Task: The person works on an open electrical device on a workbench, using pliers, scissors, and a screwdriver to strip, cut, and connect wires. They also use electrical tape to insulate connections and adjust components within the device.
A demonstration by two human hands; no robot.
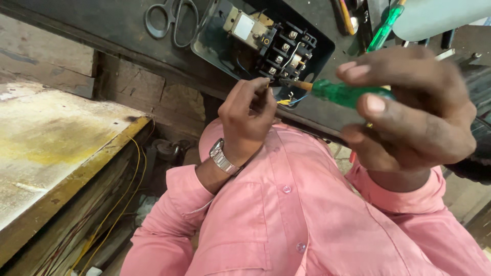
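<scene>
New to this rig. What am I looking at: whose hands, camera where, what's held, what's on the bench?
One picture, from a camera worn on the person's head, looking down at their own pink shirt and two bare hands. The right hand holds a green-handled screwdriver, its tip at an open electrical switch unit with screw terminals. The left hand, a metal watch on its wrist, pinches something small beside the tip; I cannot tell what. Scissors lie on the dark bench.

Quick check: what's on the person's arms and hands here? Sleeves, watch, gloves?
Both hands are bare, no gloves. Left hand has a silver metal-link wristwatch on the wrist. Both arms wear a pink button-up shirt with sleeves pushed back to the forearms. Right hand shows a small glint of yellow near a finger, too hidden to identify.
</scene>
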